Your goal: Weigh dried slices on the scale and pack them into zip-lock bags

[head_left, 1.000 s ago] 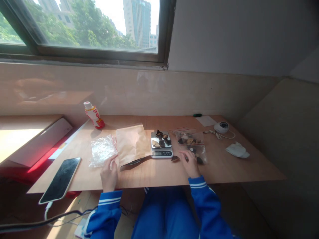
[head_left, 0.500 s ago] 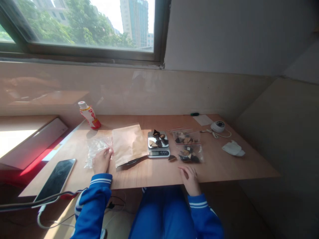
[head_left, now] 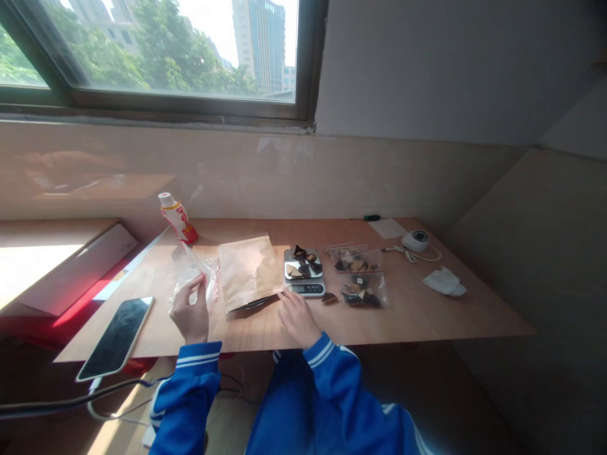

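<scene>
Left hand (head_left: 190,313) raised a bit off the desk (head_left: 403,313), narrow grip pinched on a clear plastic zip bag (head_left: 208,281), lying just beside a kraft paper bag (head_left: 247,272). Right hand (head_left: 298,319) low and loose, wide grip, nothing held as far as visible, fingertips (head_left: 284,298) right at the front of a digital kitchen scale (head_left: 306,289). Dark dried pieces (head_left: 303,261) heaped on the shiny pan. Off to the right, a back zip bag (head_left: 353,259) and a front zip bag (head_left: 363,292), both with similar pieces, plus one loose piece (head_left: 330,297) between scale and bags. Over on the left, a smartphone (head_left: 116,338) and a red-and-white bottle (head_left: 177,218).
</scene>
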Demonstrator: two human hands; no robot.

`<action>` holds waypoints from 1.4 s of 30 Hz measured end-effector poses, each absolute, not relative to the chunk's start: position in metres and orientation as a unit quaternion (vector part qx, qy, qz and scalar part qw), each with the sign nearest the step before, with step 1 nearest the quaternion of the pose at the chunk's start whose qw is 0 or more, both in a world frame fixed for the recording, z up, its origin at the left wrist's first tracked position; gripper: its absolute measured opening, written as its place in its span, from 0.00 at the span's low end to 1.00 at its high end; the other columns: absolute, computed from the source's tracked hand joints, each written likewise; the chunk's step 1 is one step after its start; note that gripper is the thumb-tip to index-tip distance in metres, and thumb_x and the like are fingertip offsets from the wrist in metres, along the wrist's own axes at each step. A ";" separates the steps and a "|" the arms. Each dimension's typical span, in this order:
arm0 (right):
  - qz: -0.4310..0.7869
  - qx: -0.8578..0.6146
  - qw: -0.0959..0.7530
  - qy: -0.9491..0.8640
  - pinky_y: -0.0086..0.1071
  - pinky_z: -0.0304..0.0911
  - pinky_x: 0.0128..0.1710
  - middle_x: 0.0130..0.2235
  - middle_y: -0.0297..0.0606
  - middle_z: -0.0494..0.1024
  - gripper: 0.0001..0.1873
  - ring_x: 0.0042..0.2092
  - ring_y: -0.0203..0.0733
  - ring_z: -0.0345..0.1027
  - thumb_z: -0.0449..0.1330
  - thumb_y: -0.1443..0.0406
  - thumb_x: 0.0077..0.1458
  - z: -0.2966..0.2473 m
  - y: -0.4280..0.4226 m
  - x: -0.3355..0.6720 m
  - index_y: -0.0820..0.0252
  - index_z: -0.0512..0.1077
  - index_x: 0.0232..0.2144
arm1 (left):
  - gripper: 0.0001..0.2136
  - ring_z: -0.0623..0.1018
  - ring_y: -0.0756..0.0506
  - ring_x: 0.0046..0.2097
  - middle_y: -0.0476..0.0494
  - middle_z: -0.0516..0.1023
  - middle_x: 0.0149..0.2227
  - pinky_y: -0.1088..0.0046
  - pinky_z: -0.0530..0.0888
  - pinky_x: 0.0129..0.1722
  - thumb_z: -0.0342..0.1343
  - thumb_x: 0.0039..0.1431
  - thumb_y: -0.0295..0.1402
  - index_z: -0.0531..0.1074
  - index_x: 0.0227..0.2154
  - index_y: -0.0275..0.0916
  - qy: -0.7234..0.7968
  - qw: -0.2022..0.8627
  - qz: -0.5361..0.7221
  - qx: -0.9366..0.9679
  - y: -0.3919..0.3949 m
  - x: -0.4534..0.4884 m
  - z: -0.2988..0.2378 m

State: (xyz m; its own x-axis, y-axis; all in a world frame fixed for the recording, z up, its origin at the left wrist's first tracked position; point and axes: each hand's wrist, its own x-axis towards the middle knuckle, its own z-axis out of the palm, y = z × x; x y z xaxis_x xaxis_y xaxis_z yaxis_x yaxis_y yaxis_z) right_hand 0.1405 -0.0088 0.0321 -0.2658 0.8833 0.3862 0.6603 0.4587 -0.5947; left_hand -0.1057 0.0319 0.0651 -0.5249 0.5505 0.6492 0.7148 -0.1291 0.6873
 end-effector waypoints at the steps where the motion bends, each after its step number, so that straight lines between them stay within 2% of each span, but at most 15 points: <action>1: 0.149 -0.502 0.331 -0.785 0.48 0.53 0.58 0.59 0.50 0.62 0.25 0.60 0.51 0.52 0.52 0.70 0.54 0.028 0.001 0.125 0.66 0.61 0.56 | 0.10 0.77 0.44 0.40 0.42 0.79 0.38 0.67 0.71 0.40 0.54 0.55 0.37 0.76 0.36 0.38 -0.649 0.072 -0.579 -0.488 0.025 -0.099 0.069; 5: 0.149 -0.505 0.289 -0.800 0.51 0.47 0.60 0.61 0.54 0.56 0.32 0.63 0.55 0.45 0.55 0.71 0.51 0.015 0.026 0.077 0.70 0.56 0.59 | 0.10 0.77 0.46 0.38 0.43 0.79 0.36 0.68 0.72 0.40 0.55 0.55 0.36 0.76 0.36 0.39 -0.632 0.077 -0.587 -0.501 0.002 -0.079 0.078; 8: 0.214 -0.454 0.302 -0.811 0.47 0.50 0.60 0.59 0.54 0.61 0.28 0.61 0.52 0.51 0.54 0.70 0.52 0.015 0.032 0.063 0.71 0.60 0.57 | 0.09 0.77 0.46 0.38 0.43 0.79 0.37 0.68 0.72 0.40 0.54 0.56 0.36 0.75 0.37 0.39 -0.609 0.065 -0.591 -0.525 -0.006 -0.069 0.079; 12: 0.319 -0.441 0.432 -0.719 0.40 0.59 0.54 0.49 0.46 0.73 0.17 0.52 0.43 0.64 0.46 0.67 0.60 0.031 0.023 0.070 0.63 0.68 0.48 | 0.09 0.76 0.45 0.40 0.43 0.78 0.38 0.67 0.72 0.42 0.54 0.56 0.34 0.74 0.39 0.39 -0.582 0.030 -0.582 -0.567 -0.010 -0.059 0.073; 14: 0.358 -0.468 0.498 -0.637 0.37 0.64 0.49 0.44 0.44 0.75 0.18 0.48 0.41 0.67 0.42 0.64 0.63 0.043 0.014 0.077 0.60 0.69 0.44 | 0.09 0.76 0.45 0.41 0.43 0.78 0.38 0.66 0.72 0.43 0.54 0.57 0.33 0.74 0.39 0.40 -0.566 0.017 -0.576 -0.590 -0.012 -0.053 0.068; 16: 0.399 -0.468 0.519 -0.594 0.35 0.66 0.44 0.41 0.43 0.75 0.18 0.44 0.41 0.69 0.43 0.60 0.63 0.056 0.005 0.082 0.59 0.69 0.43 | 0.09 0.76 0.45 0.41 0.44 0.78 0.39 0.66 0.72 0.44 0.54 0.57 0.32 0.74 0.40 0.41 -0.547 0.013 -0.569 -0.614 -0.014 -0.045 0.061; 20: 0.435 -0.442 0.521 -0.586 0.32 0.68 0.37 0.37 0.39 0.76 0.15 0.39 0.40 0.71 0.52 0.57 0.59 0.073 -0.008 0.087 0.59 0.69 0.42 | 0.11 0.75 0.44 0.45 0.44 0.77 0.42 0.63 0.71 0.47 0.53 0.57 0.29 0.72 0.42 0.42 -0.514 -0.004 -0.550 -0.658 -0.021 -0.025 0.053; 24: 0.430 -0.450 0.538 -0.568 0.32 0.69 0.39 0.40 0.40 0.78 0.14 0.39 0.41 0.73 0.51 0.58 0.59 0.079 -0.012 0.094 0.59 0.71 0.41 | 0.12 0.71 0.43 0.52 0.42 0.72 0.50 0.60 0.68 0.51 0.50 0.59 0.30 0.71 0.45 0.43 -0.501 -0.083 -0.548 -0.664 -0.030 -0.011 0.056; 26: 0.426 -0.448 0.529 -0.581 0.33 0.68 0.41 0.40 0.40 0.78 0.15 0.40 0.41 0.73 0.50 0.59 0.60 0.082 -0.015 0.101 0.59 0.72 0.41 | 0.12 0.69 0.42 0.54 0.41 0.70 0.52 0.60 0.69 0.50 0.49 0.60 0.31 0.70 0.46 0.42 -0.505 -0.124 -0.557 -0.647 -0.032 -0.007 0.058; 31: 0.385 -0.449 0.491 -0.639 0.34 0.68 0.41 0.43 0.40 0.78 0.16 0.43 0.43 0.72 0.50 0.60 0.59 0.088 -0.023 0.113 0.58 0.74 0.42 | 0.20 0.74 0.44 0.43 0.39 0.72 0.47 0.66 0.72 0.38 0.54 0.57 0.36 0.63 0.53 0.42 -0.546 -0.192 -0.573 -0.580 -0.029 -0.005 0.055; 36: 0.344 -0.488 0.464 -0.654 0.32 0.68 0.37 0.36 0.38 0.80 0.14 0.38 0.42 0.73 0.52 0.61 0.58 0.083 -0.022 0.120 0.57 0.76 0.37 | 0.13 0.73 0.46 0.36 0.44 0.74 0.35 0.67 0.72 0.36 0.55 0.55 0.38 0.71 0.43 0.42 -0.555 -0.163 -0.561 -0.593 -0.027 -0.001 0.054; 39: 0.341 -0.541 0.471 -0.607 0.32 0.68 0.35 0.32 0.37 0.80 0.13 0.34 0.42 0.74 0.52 0.61 0.57 0.072 -0.017 0.129 0.57 0.76 0.31 | 0.08 0.72 0.47 0.34 0.46 0.73 0.33 0.68 0.71 0.35 0.54 0.56 0.37 0.73 0.36 0.41 -0.552 -0.128 -0.588 -0.577 -0.026 0.002 0.059; 42: 0.382 -0.575 0.502 -0.521 0.33 0.69 0.29 0.29 0.40 0.80 0.15 0.29 0.43 0.74 0.52 0.58 0.56 0.060 -0.012 0.145 0.60 0.74 0.28 | 0.06 0.70 0.48 0.32 0.47 0.72 0.31 0.69 0.70 0.35 0.54 0.56 0.36 0.72 0.33 0.40 -0.556 -0.078 -0.615 -0.553 -0.023 0.005 0.063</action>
State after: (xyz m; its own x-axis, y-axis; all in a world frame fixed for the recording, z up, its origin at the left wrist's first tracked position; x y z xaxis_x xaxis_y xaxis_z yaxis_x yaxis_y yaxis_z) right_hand 0.1450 -0.0123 0.0601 0.1649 0.9827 0.0848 0.2165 0.0478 -0.9751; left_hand 0.0048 -0.0227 0.0633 -0.3763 0.7109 0.5941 0.5195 -0.3691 0.7707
